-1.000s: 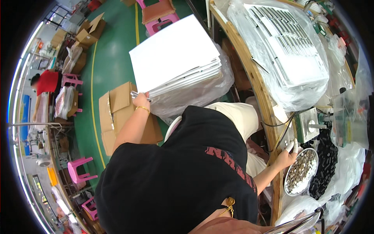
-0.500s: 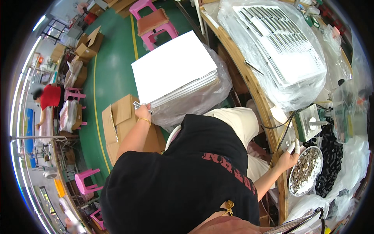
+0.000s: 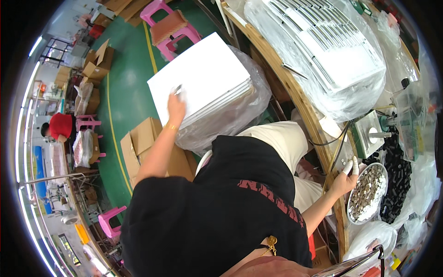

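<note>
Wood table (image 3: 295, 90) at right. Stack of white sheets (image 3: 207, 74) left of it. Bowl (image 3: 349, 213) of small brown and white bits (image 3: 367, 191) on table. Right hand (image 3: 343, 183) just beside bowl, white-tipped fingers close together; cannot tell if holding anything. Left hand (image 3: 176, 107) over stack, pinching blurry shiny piece (image 3: 178, 87).

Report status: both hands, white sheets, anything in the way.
Left hand over white sheet stack, with blurred metallic piece. Right hand beside oval tray of small pieces. Loose metal strip at bench edge, apart from both hands.
</note>
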`<action>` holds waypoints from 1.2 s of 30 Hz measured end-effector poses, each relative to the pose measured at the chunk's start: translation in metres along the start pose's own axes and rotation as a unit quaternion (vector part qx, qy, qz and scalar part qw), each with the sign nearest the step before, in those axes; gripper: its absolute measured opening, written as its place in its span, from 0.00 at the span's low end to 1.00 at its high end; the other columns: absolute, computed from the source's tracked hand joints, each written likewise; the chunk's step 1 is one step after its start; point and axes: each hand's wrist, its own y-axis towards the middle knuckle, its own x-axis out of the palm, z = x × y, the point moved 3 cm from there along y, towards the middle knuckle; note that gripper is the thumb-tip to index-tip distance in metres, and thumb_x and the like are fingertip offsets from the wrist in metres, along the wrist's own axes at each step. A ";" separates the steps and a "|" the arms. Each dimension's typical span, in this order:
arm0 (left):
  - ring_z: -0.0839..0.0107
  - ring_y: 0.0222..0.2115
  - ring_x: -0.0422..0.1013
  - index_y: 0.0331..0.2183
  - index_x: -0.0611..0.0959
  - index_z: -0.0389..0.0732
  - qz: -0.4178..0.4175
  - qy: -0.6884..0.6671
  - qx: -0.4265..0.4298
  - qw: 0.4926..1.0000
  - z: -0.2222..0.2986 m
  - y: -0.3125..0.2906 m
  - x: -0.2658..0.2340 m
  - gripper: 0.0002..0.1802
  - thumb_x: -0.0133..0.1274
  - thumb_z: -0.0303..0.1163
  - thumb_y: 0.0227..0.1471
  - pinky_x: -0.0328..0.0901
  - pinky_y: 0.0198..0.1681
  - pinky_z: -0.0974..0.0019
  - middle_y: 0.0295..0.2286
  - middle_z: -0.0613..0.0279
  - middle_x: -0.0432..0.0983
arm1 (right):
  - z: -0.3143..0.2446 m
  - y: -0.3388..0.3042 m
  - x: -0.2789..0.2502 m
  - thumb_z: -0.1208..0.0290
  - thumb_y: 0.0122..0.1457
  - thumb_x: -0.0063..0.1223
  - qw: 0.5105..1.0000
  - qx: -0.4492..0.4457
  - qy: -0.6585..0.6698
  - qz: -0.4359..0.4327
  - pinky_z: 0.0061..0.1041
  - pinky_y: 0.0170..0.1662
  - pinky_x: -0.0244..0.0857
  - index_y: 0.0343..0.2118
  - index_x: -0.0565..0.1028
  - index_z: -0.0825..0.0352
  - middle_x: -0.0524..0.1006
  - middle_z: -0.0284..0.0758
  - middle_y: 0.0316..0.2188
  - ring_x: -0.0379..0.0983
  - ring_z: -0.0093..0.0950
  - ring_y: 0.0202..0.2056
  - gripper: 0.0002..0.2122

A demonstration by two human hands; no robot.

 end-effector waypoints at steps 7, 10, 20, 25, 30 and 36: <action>0.55 0.37 0.70 0.38 0.77 0.36 -0.203 0.154 0.125 0.959 0.117 0.110 0.118 0.21 0.50 0.46 0.53 0.66 0.38 0.54 0.33 0.49 0.74 | -0.005 0.000 0.001 0.80 0.59 0.49 1.000 0.010 -0.025 0.009 0.21 0.39 0.68 0.41 0.75 0.76 0.77 0.39 0.37 0.73 0.24 0.35 0.09; 0.54 0.36 0.71 0.38 0.77 0.36 -0.210 0.209 0.152 0.943 0.105 0.131 0.150 0.22 0.50 0.47 0.53 0.67 0.35 0.54 0.33 0.49 0.73 | -0.013 0.000 0.000 0.79 0.58 0.49 0.995 -0.055 -0.085 0.018 0.21 0.40 0.67 0.41 0.76 0.75 0.77 0.40 0.36 0.74 0.25 0.34 0.09; 0.45 0.55 0.53 0.49 0.70 0.27 -0.002 0.025 0.008 1.000 0.072 0.094 0.148 0.28 0.43 0.43 0.58 0.47 0.58 0.50 0.50 0.35 0.62 | 0.003 0.001 0.001 0.77 0.59 0.49 0.996 0.033 -0.088 -0.006 0.24 0.47 0.65 0.43 0.76 0.73 0.77 0.42 0.42 0.73 0.27 0.43 0.10; 0.40 0.58 0.44 0.53 0.62 0.24 0.031 -0.145 -0.057 0.987 0.062 0.082 0.166 0.31 0.43 0.39 0.58 0.42 0.60 0.50 0.55 0.28 0.48 | -0.005 0.005 0.005 0.78 0.59 0.49 0.976 -0.089 -0.198 -0.011 0.28 0.56 0.56 0.42 0.76 0.73 0.71 0.47 0.50 0.62 0.34 0.57 0.10; 0.40 0.60 0.39 0.58 0.54 0.27 -0.015 -0.229 -0.029 0.973 0.080 0.074 0.167 0.35 0.41 0.41 0.59 0.38 0.62 0.52 0.58 0.29 0.38 | -0.002 0.003 0.003 0.78 0.58 0.49 0.976 -0.066 -0.208 -0.019 0.28 0.56 0.55 0.42 0.77 0.72 0.71 0.46 0.51 0.61 0.33 0.57 0.10; 0.46 0.62 0.36 0.58 0.57 0.31 -0.040 -0.143 0.021 0.989 0.072 0.087 0.172 0.37 0.49 0.43 0.55 0.37 0.62 0.55 0.59 0.31 0.40 | -0.008 0.004 0.009 0.79 0.58 0.50 0.985 -0.026 -0.169 -0.017 0.23 0.44 0.66 0.41 0.76 0.73 0.77 0.40 0.38 0.74 0.27 0.38 0.09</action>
